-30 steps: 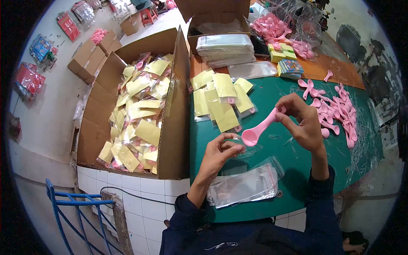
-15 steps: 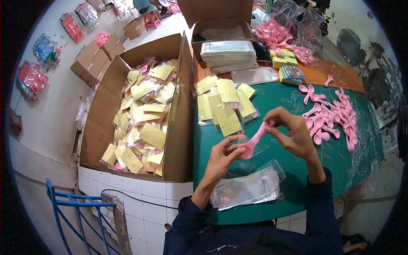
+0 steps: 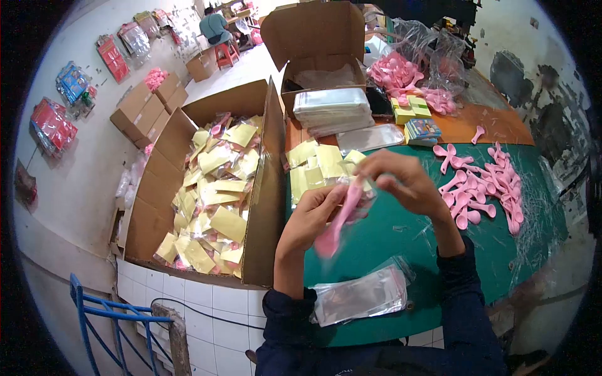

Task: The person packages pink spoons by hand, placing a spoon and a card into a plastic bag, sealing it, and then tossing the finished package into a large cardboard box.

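Observation:
A pink spoon (image 3: 339, 224), blurred, hangs bowl-down between my hands over the green table. My left hand (image 3: 315, 215) is closed on its handle. At the handle's top end is my right hand (image 3: 398, 178), smeared by motion; whether its fingers touch the spoon is unclear. Packets with yellow cards (image 3: 328, 161) lie just behind my hands. Nearer my body is a stack of clear plastic bags (image 3: 360, 296). On the right side of the table rests a pile of pink spoons (image 3: 467, 191).
A large cardboard box (image 3: 264, 188) full of yellow-card packets stands at left. Behind the table's work area are stacked clear bags (image 3: 332, 109), small card stacks (image 3: 421, 130) and an open carton (image 3: 313, 37). A person (image 3: 214, 28) sits far back.
The spoon has swung to a steeper angle and moved left. My left hand has risen and shifted left; my right hand has moved left and up. The camera view has shifted slightly.

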The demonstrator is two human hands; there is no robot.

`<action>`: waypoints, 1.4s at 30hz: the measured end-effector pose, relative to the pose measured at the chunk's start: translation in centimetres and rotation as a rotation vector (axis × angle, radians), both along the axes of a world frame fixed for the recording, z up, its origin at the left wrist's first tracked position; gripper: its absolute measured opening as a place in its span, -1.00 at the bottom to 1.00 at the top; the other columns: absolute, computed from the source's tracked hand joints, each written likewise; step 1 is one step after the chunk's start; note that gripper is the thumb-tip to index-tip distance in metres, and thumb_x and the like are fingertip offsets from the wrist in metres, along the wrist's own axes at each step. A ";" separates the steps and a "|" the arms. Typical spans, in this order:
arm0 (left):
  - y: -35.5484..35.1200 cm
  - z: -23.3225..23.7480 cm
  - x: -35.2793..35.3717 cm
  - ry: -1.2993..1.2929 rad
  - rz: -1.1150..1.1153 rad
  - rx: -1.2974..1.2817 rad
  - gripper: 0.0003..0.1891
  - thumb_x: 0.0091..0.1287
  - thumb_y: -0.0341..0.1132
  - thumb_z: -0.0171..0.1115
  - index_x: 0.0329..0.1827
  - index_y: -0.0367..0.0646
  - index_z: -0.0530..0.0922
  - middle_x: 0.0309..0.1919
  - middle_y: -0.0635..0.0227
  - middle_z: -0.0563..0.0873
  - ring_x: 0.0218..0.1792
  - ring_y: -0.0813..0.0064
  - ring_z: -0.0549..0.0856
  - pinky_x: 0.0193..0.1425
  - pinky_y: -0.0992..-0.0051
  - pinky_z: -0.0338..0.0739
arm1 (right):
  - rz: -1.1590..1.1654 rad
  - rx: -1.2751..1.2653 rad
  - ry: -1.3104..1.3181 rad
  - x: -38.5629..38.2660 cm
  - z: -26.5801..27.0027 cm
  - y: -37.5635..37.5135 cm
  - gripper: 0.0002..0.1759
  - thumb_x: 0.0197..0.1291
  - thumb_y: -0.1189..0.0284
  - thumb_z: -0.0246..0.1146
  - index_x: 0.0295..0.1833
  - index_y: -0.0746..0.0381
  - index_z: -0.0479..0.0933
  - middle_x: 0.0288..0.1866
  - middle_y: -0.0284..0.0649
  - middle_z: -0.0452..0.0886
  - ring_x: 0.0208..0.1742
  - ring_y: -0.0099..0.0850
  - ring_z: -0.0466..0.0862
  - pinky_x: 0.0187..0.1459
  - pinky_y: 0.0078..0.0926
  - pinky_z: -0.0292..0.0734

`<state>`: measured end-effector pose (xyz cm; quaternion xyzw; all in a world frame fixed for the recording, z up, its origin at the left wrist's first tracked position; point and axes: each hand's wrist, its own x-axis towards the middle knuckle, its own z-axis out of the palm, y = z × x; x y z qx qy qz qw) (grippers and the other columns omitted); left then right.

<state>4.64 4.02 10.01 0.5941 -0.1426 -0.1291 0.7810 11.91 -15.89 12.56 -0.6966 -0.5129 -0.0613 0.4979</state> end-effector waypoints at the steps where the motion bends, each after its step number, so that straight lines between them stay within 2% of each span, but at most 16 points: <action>1: -0.1 0.3 -0.1 0.007 0.040 0.022 -0.58 0.47 -0.17 -0.14 0.04 -0.40 0.49 -0.17 0.16 0.67 -0.17 0.42 0.68 -0.03 0.50 0.56 | 0.102 -0.078 0.000 0.2 -0.1 0.1 -0.53 0.27 0.06 0.07 -0.23 0.30 0.59 0.02 -0.20 0.54 0.08 -0.30 0.52 0.06 -0.40 0.41; 3: -0.1 0.1 0.3 -0.012 0.117 0.094 -0.58 0.48 -0.18 -0.16 0.05 -0.40 0.49 -0.17 0.13 0.67 -0.16 0.43 0.67 0.00 0.49 0.55 | 0.236 0.017 0.125 3.0 0.0 -0.8 -0.55 0.27 0.08 0.07 -0.19 0.28 0.59 0.09 -0.19 0.50 0.09 -0.29 0.50 0.08 -0.40 0.39; 5: 0.1 -0.1 0.4 -0.077 0.101 0.073 -0.58 0.48 -0.18 -0.16 0.07 -0.39 0.49 -0.15 0.13 0.67 -0.14 0.44 0.66 0.00 0.49 0.54 | 0.025 0.057 0.150 7.2 -0.5 -3.0 -0.57 0.27 0.11 0.05 -0.19 0.27 0.59 0.09 -0.16 0.50 0.05 -0.28 0.51 0.07 -0.38 0.38; 7: 0.7 -0.2 0.6 -0.137 0.042 0.063 -0.60 0.47 -0.21 -0.15 0.06 -0.38 0.50 -0.10 0.14 0.67 -0.10 0.45 0.64 0.01 0.51 0.52 | -0.641 -0.017 0.029 14.8 -5.4 -8.4 -0.65 0.27 0.22 0.05 -0.24 0.28 0.57 -0.08 -0.06 0.56 -0.05 -0.20 0.55 -0.02 -0.32 0.40; 8: 1.1 -0.1 0.4 -0.182 0.007 0.080 -0.61 0.47 -0.22 -0.14 0.05 -0.39 0.51 -0.10 0.14 0.66 -0.09 0.45 0.64 0.01 0.51 0.51 | -0.965 -0.267 -0.156 19.9 -10.0 -12.3 -0.67 0.27 0.25 0.04 -0.26 0.30 0.54 -0.25 0.03 0.56 -0.09 -0.10 0.55 -0.07 -0.28 0.41; 13: 2.2 -0.2 0.0 -0.267 -0.159 0.011 -0.63 0.46 -0.25 -0.12 0.00 -0.40 0.55 -0.11 0.11 0.67 -0.09 0.44 0.64 0.01 0.52 0.51 | -1.377 -0.508 0.024 23.2 -14.9 -17.0 -0.62 0.22 0.21 0.07 -0.28 0.34 0.56 -0.22 0.14 0.57 -0.12 0.05 0.56 -0.11 -0.07 0.41; 16: 2.7 -0.4 0.2 -0.292 -0.171 0.022 -0.62 0.45 -0.23 -0.09 0.00 -0.40 0.54 -0.13 0.11 0.68 -0.11 0.41 0.66 -0.01 0.52 0.51 | -1.268 -0.493 0.201 22.0 -13.7 -16.0 -0.65 0.14 0.23 0.15 -0.26 0.35 0.55 -0.20 0.16 0.58 -0.13 0.06 0.57 -0.13 -0.03 0.42; 19: 2.6 -0.5 -0.1 -0.240 -0.101 0.039 -0.58 0.43 -0.16 -0.06 -0.02 -0.41 0.55 -0.16 0.06 0.68 -0.14 0.34 0.68 -0.05 0.48 0.54 | -1.449 -0.510 0.084 20.6 -12.1 -14.7 -0.72 0.08 0.32 0.21 -0.22 0.33 0.54 -0.25 0.12 0.59 -0.19 0.05 0.59 -0.16 -0.07 0.45; 22: 2.4 -0.3 -0.1 -0.149 -0.025 0.076 -0.51 0.40 -0.06 -0.03 -0.06 -0.43 0.54 -0.22 -0.06 0.68 -0.18 0.24 0.70 -0.09 0.41 0.58 | -1.412 -0.334 -0.107 22.5 -14.0 -15.9 -0.75 0.01 0.40 0.26 -0.20 0.30 0.52 -0.28 0.11 0.59 -0.26 0.03 0.60 -0.21 -0.14 0.49; 25: 1.9 0.1 0.0 -0.034 0.002 0.086 -0.55 0.44 -0.11 -0.09 0.02 -0.39 0.51 -0.20 0.01 0.68 -0.18 0.32 0.70 -0.10 0.47 0.58 | -1.116 -0.189 0.030 20.4 -11.2 -15.3 -0.77 0.04 0.48 0.25 -0.16 0.26 0.49 -0.31 -0.02 0.60 -0.29 -0.19 0.63 -0.31 -0.32 0.53; 27: 1.5 -0.2 0.4 0.033 0.021 0.088 -0.58 0.46 -0.14 -0.13 0.07 -0.34 0.50 -0.18 0.12 0.68 -0.17 0.42 0.69 -0.11 0.55 0.57 | -0.670 0.055 0.431 15.9 -6.1 -12.4 -0.78 0.09 0.50 0.22 -0.12 0.24 0.43 -0.28 -0.29 0.57 -0.32 -0.55 0.56 -0.36 -0.57 0.48; 29: 1.3 -0.7 0.8 0.037 0.005 0.081 -0.59 0.47 -0.15 -0.12 0.07 -0.32 0.51 -0.21 0.16 0.68 -0.18 0.46 0.68 -0.11 0.57 0.57 | -0.478 0.086 0.471 8.6 -0.2 -8.1 -0.74 0.14 0.54 0.18 -0.03 0.22 0.37 -0.19 -0.36 0.54 -0.28 -0.63 0.53 -0.38 -0.66 0.46; 31: 1.1 -0.6 0.7 0.019 -0.025 0.086 -0.61 0.47 -0.16 -0.11 0.04 -0.32 0.51 -0.23 0.20 0.68 -0.21 0.52 0.68 -0.11 0.61 0.57 | -0.280 0.135 0.495 4.2 1.6 -6.0 -0.76 0.16 0.59 0.16 -0.04 0.28 0.39 -0.16 -0.25 0.56 -0.23 -0.54 0.56 -0.35 -0.60 0.50; 34: 0.8 -0.5 0.4 0.017 0.019 0.080 -0.60 0.46 -0.16 -0.10 -0.01 -0.36 0.52 -0.25 0.15 0.69 -0.20 0.45 0.69 -0.12 0.54 0.58 | -0.246 0.018 0.440 -1.1 2.9 -3.8 -0.77 0.16 0.61 0.15 -0.05 0.31 0.39 -0.18 -0.26 0.56 -0.22 -0.56 0.56 -0.35 -0.62 0.49; 37: 1.0 -0.8 0.5 0.037 0.008 0.120 -0.63 0.47 -0.19 -0.11 -0.03 -0.35 0.52 -0.26 0.20 0.69 -0.22 0.53 0.68 -0.16 0.61 0.57 | -0.253 -0.124 0.503 -3.5 3.4 -3.5 -0.79 0.16 0.62 0.14 -0.06 0.31 0.39 -0.19 -0.25 0.57 -0.22 -0.59 0.55 -0.35 -0.63 0.48; 42: 0.8 -0.1 0.1 -0.028 -0.058 0.084 -0.64 0.46 -0.19 -0.10 -0.03 -0.33 0.53 -0.29 0.20 0.69 -0.24 0.53 0.68 -0.19 0.62 0.57 | -0.415 0.143 0.330 -4.1 3.0 -3.3 -0.85 0.19 0.63 0.10 -0.11 0.31 0.40 -0.26 -0.27 0.58 -0.32 -0.60 0.53 -0.36 -0.61 0.46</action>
